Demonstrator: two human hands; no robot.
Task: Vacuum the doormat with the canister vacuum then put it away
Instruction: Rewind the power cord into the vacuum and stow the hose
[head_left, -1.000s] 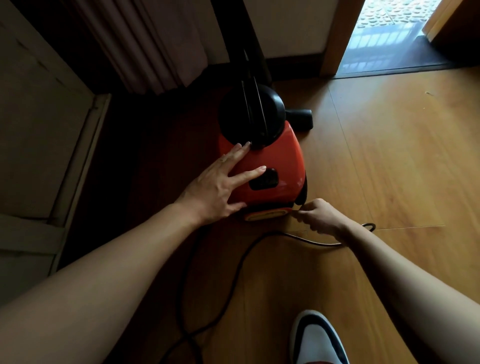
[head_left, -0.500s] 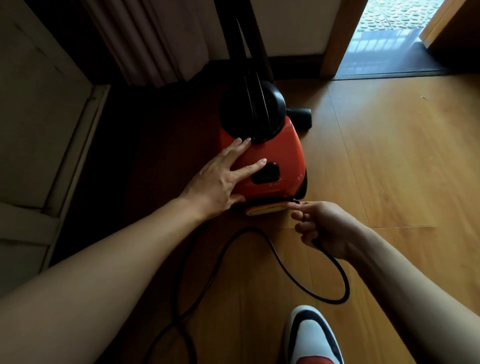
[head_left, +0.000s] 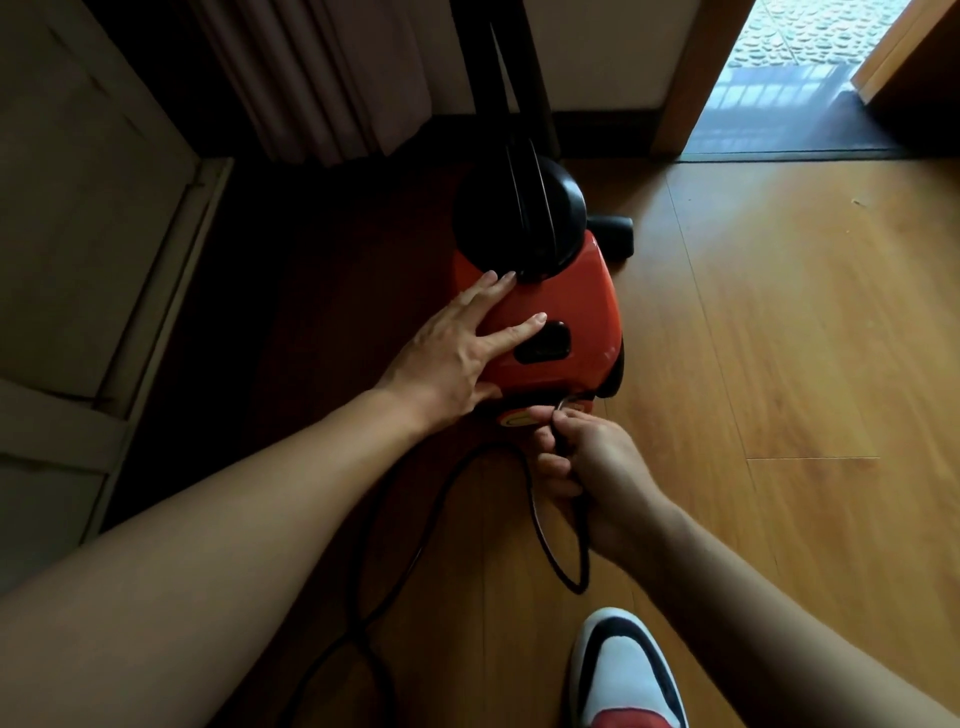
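The red canister vacuum (head_left: 571, 317) with a black dome top (head_left: 561, 218) stands on the wooden floor near the wall. My left hand (head_left: 457, 358) lies flat on its red body with the fingers spread and straight. My right hand (head_left: 587, 462) grips the black power cord (head_left: 415, 525) right at the vacuum's near end, fingers curled round it. The cord makes a narrow loop under that hand and trails off to the lower left. A dark doormat (head_left: 789, 140) lies at the doorway in the upper right.
A curtain (head_left: 322, 73) hangs at the back left beside a pale cabinet (head_left: 78, 218). Black tubes (head_left: 509, 78) rise from the vacuum against the wall. A wooden door frame (head_left: 696, 67) borders the doorway. My white, black and red shoe (head_left: 623, 675) is at the bottom.
My right hand has moved back up to the vacuum's near end with the cord, and the loop below it has tightened. My left hand stays flat on the vacuum.
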